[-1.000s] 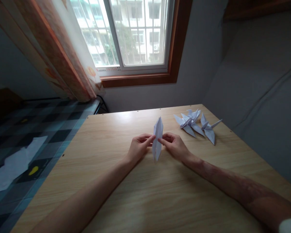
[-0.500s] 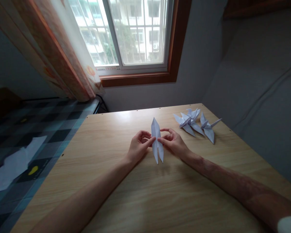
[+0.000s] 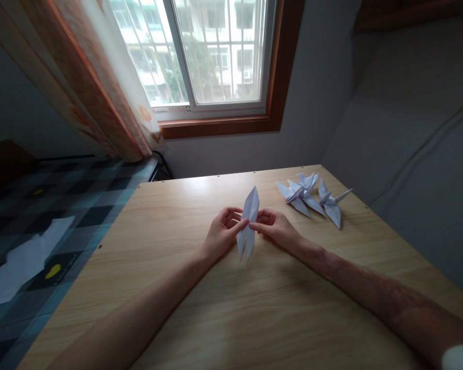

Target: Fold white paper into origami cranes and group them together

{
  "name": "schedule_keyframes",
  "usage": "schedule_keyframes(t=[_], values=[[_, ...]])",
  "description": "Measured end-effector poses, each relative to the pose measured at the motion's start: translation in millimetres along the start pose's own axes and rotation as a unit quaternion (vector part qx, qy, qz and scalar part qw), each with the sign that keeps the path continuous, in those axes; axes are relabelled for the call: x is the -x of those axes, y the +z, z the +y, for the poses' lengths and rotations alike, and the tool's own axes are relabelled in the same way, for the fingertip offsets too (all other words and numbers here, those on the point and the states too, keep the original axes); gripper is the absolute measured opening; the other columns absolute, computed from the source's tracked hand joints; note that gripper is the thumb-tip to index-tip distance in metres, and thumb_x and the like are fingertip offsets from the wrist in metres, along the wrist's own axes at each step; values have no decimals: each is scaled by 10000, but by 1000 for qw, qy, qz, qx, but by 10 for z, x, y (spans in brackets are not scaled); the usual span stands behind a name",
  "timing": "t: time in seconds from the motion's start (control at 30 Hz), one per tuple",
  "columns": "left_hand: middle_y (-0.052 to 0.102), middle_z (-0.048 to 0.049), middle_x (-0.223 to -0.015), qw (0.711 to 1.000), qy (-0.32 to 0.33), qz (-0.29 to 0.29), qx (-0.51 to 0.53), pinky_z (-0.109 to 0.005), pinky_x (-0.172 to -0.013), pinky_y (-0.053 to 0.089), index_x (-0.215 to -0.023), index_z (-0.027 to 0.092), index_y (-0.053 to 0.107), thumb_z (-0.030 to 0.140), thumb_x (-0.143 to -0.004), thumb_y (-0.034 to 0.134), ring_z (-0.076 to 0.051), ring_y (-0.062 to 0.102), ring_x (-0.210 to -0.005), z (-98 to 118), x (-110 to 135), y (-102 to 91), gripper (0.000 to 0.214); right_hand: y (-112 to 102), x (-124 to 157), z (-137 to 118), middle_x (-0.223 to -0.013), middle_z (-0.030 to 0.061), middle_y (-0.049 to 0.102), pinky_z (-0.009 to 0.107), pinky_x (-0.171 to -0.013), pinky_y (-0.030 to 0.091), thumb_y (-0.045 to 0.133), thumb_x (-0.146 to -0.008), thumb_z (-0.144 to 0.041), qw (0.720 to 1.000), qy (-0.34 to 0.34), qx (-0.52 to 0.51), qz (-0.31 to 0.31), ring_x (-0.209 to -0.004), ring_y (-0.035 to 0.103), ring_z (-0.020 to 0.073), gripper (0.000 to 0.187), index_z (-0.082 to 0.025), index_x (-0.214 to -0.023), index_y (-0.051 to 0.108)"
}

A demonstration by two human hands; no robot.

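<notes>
A narrow piece of folded white paper [image 3: 250,204] is held up above the table, its single point away from me and its two split points toward me. My left hand [image 3: 224,227] pinches its left edge, thumb on the near face and fingers behind. On the opposite edge, my right hand [image 3: 274,226] grips it the same way. The thumbs almost meet at the paper's middle. Beyond my right hand lie several folded paper cranes [image 3: 301,192], one of them [image 3: 332,203] a little apart with its wings spread.
The wooden table [image 3: 177,308] extends under both arms. To the left is a bed with a checked cover [image 3: 100,185], with loose white paper [image 3: 27,259] on it. A window [image 3: 224,56] and a curtain [image 3: 100,77] are behind the table; a wall [image 3: 416,144] stands at the right.
The folded paper has tilted: its far point has swung right and its two split points left. Both hands keep hold of it, and the right fingers have shifted slightly. The cranes have not moved.
</notes>
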State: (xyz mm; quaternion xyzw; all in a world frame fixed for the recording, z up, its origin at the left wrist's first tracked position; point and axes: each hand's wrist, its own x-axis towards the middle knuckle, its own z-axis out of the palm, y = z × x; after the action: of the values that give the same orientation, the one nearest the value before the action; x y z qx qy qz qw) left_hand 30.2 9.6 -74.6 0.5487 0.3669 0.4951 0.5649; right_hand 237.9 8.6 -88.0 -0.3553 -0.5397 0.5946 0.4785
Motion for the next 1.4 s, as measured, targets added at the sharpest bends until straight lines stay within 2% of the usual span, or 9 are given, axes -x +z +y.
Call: schedule_keyframes(t=[0.13, 0.4, 0.57, 0.77, 0.87, 1.0, 1.1, 1.2, 1.4], values=[[771, -29, -843, 1000, -12, -15, -13, -284, -754, 574, -1033, 156, 741, 483, -799, 952, -169, 722, -776, 10, 8, 8, 454, 8, 21, -29, -946, 39, 798, 326, -801, 555, 950, -807, -502, 1000, -21, 21, 7, -853, 718, 203, 374, -207, -942, 764], [747, -29, -814, 998, -18, -42, -42, -257, -675, 511, -909, 163, 698, 512, -834, 918, -158, 681, -722, -15, 47, 1, 419, 36, 65, -67, -748, -4, 682, 281, -624, 472, 863, -900, -567, 997, -24, 59, -33, -674, 620, 163, 409, -197, -880, 689], [731, -33, -814, 996, -26, -83, -32, -258, -671, 517, -887, 169, 665, 530, -829, 920, -172, 690, -738, 46, 61, -2, 446, 15, 93, -57, -761, -4, 674, 268, -576, 409, 802, -958, -569, 995, -8, 50, -87, -630, 562, 145, 387, -190, -988, 731], [771, -58, -867, 992, -45, -120, 0, -311, -707, 591, -1044, 170, 702, 548, -924, 833, -221, 757, -771, 111, 89, 29, 418, -30, 93, -14, -752, -17, 608, 272, -595, 394, 760, -983, -601, 991, -8, 50, -123, -642, 516, 141, 400, -202, -977, 728], [791, -68, -922, 994, -34, -108, 0, -325, -755, 612, -1086, 172, 709, 520, -918, 848, -228, 768, -819, 98, 91, 36, 411, -21, 96, -12, -709, -22, 574, 283, -586, 381, 692, -1020, -636, 990, -15, 78, -113, -626, 496, 146, 436, -205, -968, 727], [762, -48, -906, 996, -13, -82, -31, -284, -719, 566, -994, 172, 708, 511, -905, 859, -194, 717, -798, 61, 84, 20, 382, 20, 117, -61, -683, -16, 577, 297, -615, 406, 633, -1052, -653, 987, -38, 128, -94, -649, 526, 162, 478, -208, -893, 705], [686, -7, -804, 996, 3, -68, -56, -239, -641, 484, -890, 169, 675, 514, -892, 868, -145, 625, -718, 59, 85, 12, 395, 46, 129, -97, -689, -25, 572, 290, -608, 389, 687, -1026, -641, 987, -41, 131, -88, -647, 515, 153, 455, -207, -889, 682], [609, 25, -740, 997, 12, -53, -61, -222, -604, 430, -834, 174, 626, 523, -896, 860, -117, 552, -672, 79, 88, 20, 425, 54, 124, -103, -784, -9, 644, 283, -655, 441, 777, -964, -623, 990, -25, 101, -98, -716, 575, 160, 433, -200, -956, 688], [682, 7, -802, 999, -5, -40, -34, -240, -648, 495, -891, 179, 609, 587, -893, 845, -141, 640, -716, 83, 77, 48, 472, 31, 85, -72, -790, 4, 689, 270, -642, 456, 839, -905, -597, 992, -2, 69, -103, -711, 613, 158, 439, -184, -908, 689]])
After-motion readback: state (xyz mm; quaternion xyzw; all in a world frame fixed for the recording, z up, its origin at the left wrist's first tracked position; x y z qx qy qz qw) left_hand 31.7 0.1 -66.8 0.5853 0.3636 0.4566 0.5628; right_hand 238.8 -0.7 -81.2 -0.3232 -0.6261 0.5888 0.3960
